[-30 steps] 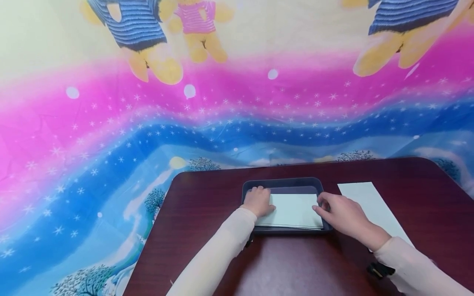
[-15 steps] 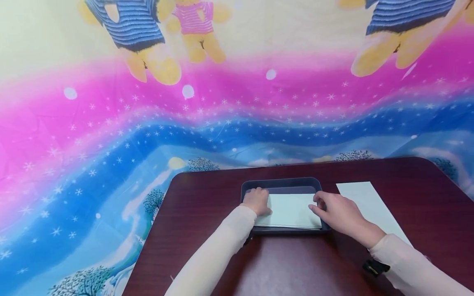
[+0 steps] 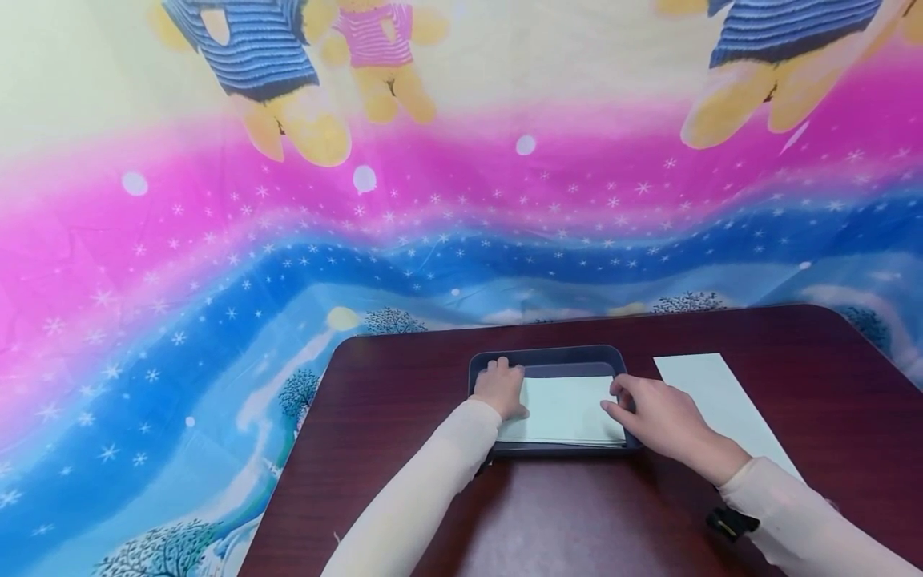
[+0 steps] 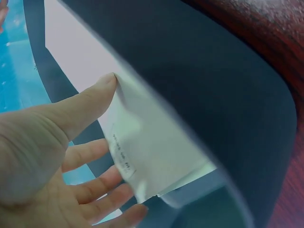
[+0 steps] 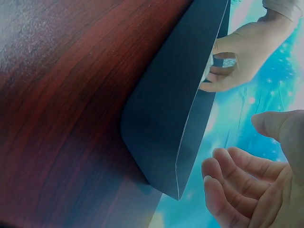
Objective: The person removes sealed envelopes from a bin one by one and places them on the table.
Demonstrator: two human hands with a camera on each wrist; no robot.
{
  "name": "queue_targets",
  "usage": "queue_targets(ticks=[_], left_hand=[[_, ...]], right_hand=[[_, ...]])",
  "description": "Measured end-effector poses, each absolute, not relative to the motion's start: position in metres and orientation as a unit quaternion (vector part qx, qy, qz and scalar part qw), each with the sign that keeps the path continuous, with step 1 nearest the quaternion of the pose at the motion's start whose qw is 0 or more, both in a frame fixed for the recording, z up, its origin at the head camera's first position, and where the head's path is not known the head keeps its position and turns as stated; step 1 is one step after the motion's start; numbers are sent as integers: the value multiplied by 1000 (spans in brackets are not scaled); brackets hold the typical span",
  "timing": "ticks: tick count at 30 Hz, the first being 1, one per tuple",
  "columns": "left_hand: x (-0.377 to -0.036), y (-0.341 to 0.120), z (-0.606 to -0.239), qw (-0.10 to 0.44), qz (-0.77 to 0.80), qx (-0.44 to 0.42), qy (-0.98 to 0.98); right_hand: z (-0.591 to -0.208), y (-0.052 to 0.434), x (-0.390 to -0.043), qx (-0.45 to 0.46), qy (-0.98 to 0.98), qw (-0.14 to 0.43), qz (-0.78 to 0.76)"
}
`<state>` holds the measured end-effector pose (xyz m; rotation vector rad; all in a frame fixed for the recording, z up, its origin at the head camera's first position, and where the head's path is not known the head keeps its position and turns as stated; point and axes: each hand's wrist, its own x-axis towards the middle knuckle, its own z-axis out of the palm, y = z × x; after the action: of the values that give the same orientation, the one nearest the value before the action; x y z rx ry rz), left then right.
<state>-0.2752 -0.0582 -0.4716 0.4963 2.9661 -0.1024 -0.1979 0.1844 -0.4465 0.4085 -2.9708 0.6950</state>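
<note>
A stack of flat white envelopes (image 3: 570, 409) lies in a dark shallow tray (image 3: 551, 355). Small print shows near one corner in the left wrist view. My left hand (image 3: 500, 390) is at the stack's left end. Its thumb (image 4: 97, 95) presses on the paper while the fingers (image 4: 102, 183) meet the edge, pinching that end. At the tray's right end, my right hand (image 3: 667, 417) hovers, fingers loosely bent, nothing held. Its palm and bent fingers (image 5: 244, 183) show apart from the tray in the right wrist view.
A long white piece of paper (image 3: 710, 393) lies on the dark red-brown table (image 3: 404, 417), right of the tray and partly behind the right forearm. A cartoon-printed cloth (image 3: 433, 192) hangs behind the table's far edge.
The left fingers have lifted slightly at the stack's left end. The right hand stays near the tray's right side, almost still; the tray and stack have not visibly moved.
</note>
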Motion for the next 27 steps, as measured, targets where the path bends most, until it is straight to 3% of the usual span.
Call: queue_targets(ticks=[9, 27], left_hand=[[-272, -54, -466, 10, -80, 167, 983], [-278, -57, -470, -46, -57, 203, 976]], right_hand=[[-447, 185, -197, 128, -966, 26, 225], [-445, 185, -200, 136, -964, 27, 226]])
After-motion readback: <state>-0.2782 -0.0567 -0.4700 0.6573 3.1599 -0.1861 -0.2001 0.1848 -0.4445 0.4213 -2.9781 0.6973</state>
